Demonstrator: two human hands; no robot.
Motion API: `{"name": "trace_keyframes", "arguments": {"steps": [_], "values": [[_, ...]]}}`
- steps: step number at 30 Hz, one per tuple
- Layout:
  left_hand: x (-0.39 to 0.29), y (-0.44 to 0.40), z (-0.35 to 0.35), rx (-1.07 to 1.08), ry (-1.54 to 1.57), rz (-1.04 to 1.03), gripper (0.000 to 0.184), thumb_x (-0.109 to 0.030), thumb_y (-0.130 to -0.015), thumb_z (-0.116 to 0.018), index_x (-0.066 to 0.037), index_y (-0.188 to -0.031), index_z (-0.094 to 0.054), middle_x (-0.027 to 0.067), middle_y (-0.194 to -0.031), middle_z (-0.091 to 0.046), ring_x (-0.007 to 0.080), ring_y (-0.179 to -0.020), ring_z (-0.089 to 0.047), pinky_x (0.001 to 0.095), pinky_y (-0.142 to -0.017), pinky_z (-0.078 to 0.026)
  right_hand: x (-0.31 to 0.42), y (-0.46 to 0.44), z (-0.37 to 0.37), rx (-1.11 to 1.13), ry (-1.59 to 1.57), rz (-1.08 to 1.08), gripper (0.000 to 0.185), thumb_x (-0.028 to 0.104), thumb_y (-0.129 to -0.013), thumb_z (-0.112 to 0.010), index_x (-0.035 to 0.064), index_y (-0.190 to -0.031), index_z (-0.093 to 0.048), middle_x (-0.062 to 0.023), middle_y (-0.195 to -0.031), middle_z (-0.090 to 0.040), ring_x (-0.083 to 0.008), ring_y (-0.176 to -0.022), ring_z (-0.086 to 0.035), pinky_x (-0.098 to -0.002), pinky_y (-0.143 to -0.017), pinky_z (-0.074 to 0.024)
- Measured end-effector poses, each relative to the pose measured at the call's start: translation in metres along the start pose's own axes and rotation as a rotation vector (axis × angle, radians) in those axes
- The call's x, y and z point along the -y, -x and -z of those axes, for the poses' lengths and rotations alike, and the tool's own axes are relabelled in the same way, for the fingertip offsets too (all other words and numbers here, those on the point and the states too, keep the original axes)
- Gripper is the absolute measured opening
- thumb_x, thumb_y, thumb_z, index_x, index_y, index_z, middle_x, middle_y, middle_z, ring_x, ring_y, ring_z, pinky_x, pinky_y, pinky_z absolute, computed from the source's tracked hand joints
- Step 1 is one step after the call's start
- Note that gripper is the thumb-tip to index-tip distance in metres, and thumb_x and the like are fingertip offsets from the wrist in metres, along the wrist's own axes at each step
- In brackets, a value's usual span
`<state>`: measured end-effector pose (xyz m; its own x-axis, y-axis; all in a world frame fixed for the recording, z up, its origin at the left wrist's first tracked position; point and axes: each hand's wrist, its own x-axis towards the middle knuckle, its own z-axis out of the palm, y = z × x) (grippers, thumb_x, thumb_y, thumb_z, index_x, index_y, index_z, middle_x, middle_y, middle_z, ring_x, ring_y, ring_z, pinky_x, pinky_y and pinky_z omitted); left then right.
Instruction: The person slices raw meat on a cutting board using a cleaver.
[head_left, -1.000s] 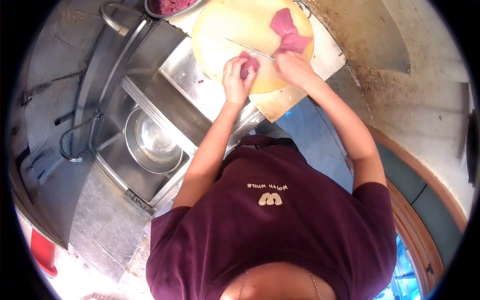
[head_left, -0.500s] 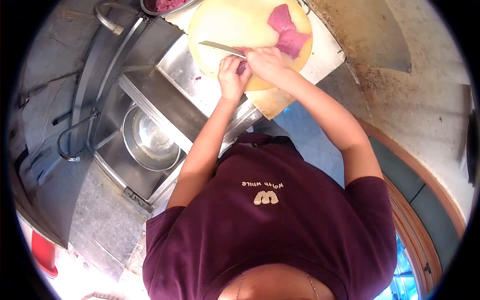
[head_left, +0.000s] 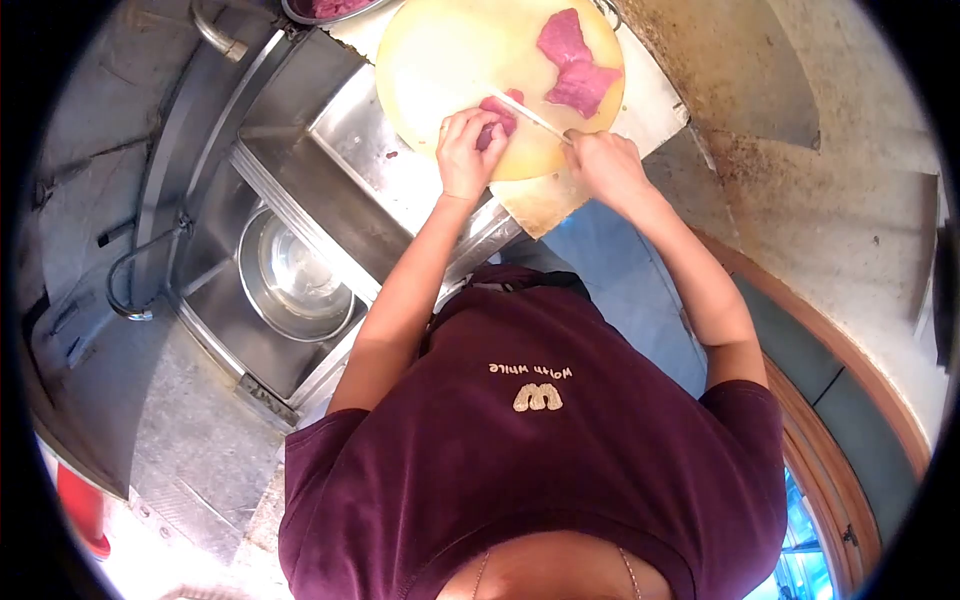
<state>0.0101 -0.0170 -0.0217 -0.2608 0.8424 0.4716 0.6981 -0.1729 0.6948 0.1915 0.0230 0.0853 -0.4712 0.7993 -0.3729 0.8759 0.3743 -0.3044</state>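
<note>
On the round yellow cutting board [head_left: 430, 60], my left hand [head_left: 467, 155] holds a small piece of red meat [head_left: 494, 118] near the board's front edge. My right hand [head_left: 608, 165] is closed round the handle of a knife [head_left: 530, 114]. The blade points up and to the left and lies across the right side of the small piece. Two flat, joined-looking slices of meat [head_left: 582, 86] rest on the right part of the board, beyond my right hand.
A metal bowl [head_left: 340, 12] with meat stands behind the board, partly cut off. To the left are a steel sink [head_left: 215, 320] with a round metal basin [head_left: 255, 290], and a curved faucet [head_left: 215, 35]. A red object [head_left: 82, 505] is at the lower left.
Since half a second ago, my right hand has moved right and slightly down with the knife, away from my left hand. The left hand has stayed at the small piece of meat.
</note>
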Motion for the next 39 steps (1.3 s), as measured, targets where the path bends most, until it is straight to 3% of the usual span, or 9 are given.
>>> {"name": "trace_keyframes", "arguments": {"steps": [8,10,13,17,22,31,33,35,39], "values": [[0.003,0.001,0.002,0.112,-0.036,0.039,0.018,-0.007,-0.065,-0.071,-0.005,-0.082,-0.065,0.0096,-0.086,-0.06,0.0292,-0.082,-0.056,0.0369,-0.074,-0.048,0.022,-0.032,-0.011,0.099,0.111,0.162,0.023,0.01,-0.079,-0.044,0.0012,-0.088,-0.064,-0.0194,-0.086,-0.066,-0.0299,-0.085,-0.065,-0.0419,-0.074,-0.05],[0.005,-0.001,0.003,0.124,-0.042,0.044,0.019,-0.007,-0.065,-0.071,-0.005,-0.083,-0.065,0.0098,-0.087,-0.06,0.0293,-0.083,-0.056,0.0373,-0.075,-0.048,0.037,-0.061,-0.021,-0.072,0.02,0.265,0.025,0.01,-0.078,-0.047,0.0012,-0.093,-0.065,-0.0197,-0.088,-0.066,-0.0287,-0.087,-0.065,-0.041,-0.076,-0.0499],[0.002,-0.001,0.006,0.056,-0.016,-0.028,0.025,-0.007,-0.063,-0.073,-0.004,-0.086,-0.065,0.0103,-0.087,-0.062,0.0289,-0.084,-0.058,0.036,-0.076,-0.048,0.047,-0.075,-0.019,-0.066,0.003,0.224,0.027,0.011,-0.077,-0.048,0.002,-0.094,-0.067,-0.0189,-0.09,-0.066,-0.028,-0.089,-0.065,-0.04,-0.078,-0.0494],[0.008,0.005,0.001,0.047,-0.008,0.02,0.02,-0.009,-0.068,-0.07,-0.006,-0.087,-0.066,0.0097,-0.091,-0.061,0.0286,-0.085,-0.056,0.0374,-0.077,-0.048,0.012,-0.042,-0.021,-0.001,0.086,0.187,0.023,0.013,-0.079,-0.048,0.0033,-0.087,-0.067,-0.0164,-0.089,-0.067,-0.0281,-0.089,-0.065,-0.0392,-0.077,-0.0498],[0.0,0.004,0.001,-0.018,0.018,0.008,0.014,-0.009,-0.068,-0.07,-0.005,-0.08,-0.065,0.0098,-0.087,-0.06,0.0284,-0.083,-0.057,0.0372,-0.076,-0.048,-0.012,-0.015,0.001,0.11,0.063,-0.025,0.019,0.011,-0.077,-0.049,0.0036,-0.081,-0.065,-0.0171,-0.082,-0.066,-0.0304,-0.086,-0.064,-0.0422,-0.072,-0.0503],[0.004,0.003,0.001,0.033,-0.028,0.015,0.012,-0.009,-0.067,-0.071,-0.005,-0.075,-0.063,0.0091,-0.077,-0.059,0.0287,-0.077,-0.057,0.0378,-0.071,-0.048,-0.003,-0.002,-0.001,0.028,0.103,0.226,0.017,0.01,-0.079,-0.047,0.003,-0.083,-0.062,-0.0197,-0.078,-0.064,-0.0333,-0.077,-0.064,-0.0442,-0.068,-0.0499],[0.008,0.003,0.002,0.052,-0.04,0.032,0.012,-0.008,-0.067,-0.071,-0.005,-0.075,-0.063,0.0088,-0.076,-0.059,0.0283,-0.077,-0.057,0.0372,-0.07,-0.048,0.016,-0.027,-0.012,0.006,0.086,0.223,0.018,0.009,-0.079,-0.047,0.0033,-0.082,-0.063,-0.0195,-0.077,-0.064,-0.0323,-0.079,-0.064,-0.0432,-0.068,-0.0502],[0.008,0.002,0.002,0.067,-0.048,0.025,0.013,-0.008,-0.066,-0.071,-0.005,-0.075,-0.063,0.0087,-0.076,-0.059,0.0279,-0.076,-0.057,0.0367,-0.069,-0.049,0.035,-0.045,-0.014,-0.075,-0.172,0.203,0.017,0.009,-0.078,-0.048,0.0031,-0.081,-0.064,-0.0193,-0.078,-0.065,-0.0323,-0.079,-0.064,-0.0425,-0.067,-0.0505],[0.006,0.006,0.005,0.06,-0.041,-0.002,0.014,-0.007,-0.065,-0.072,-0.005,-0.075,-0.062,0.0086,-0.076,-0.059,0.0275,-0.076,-0.058,0.0361,-0.07,-0.049,0.029,-0.057,-0.037,-0.052,-0.068,0.212,0.018,0.009,-0.078,-0.048,0.004,-0.084,-0.065,-0.0184,-0.079,-0.065,-0.0317,-0.078,-0.065,-0.0425,-0.067,-0.0509]]}}
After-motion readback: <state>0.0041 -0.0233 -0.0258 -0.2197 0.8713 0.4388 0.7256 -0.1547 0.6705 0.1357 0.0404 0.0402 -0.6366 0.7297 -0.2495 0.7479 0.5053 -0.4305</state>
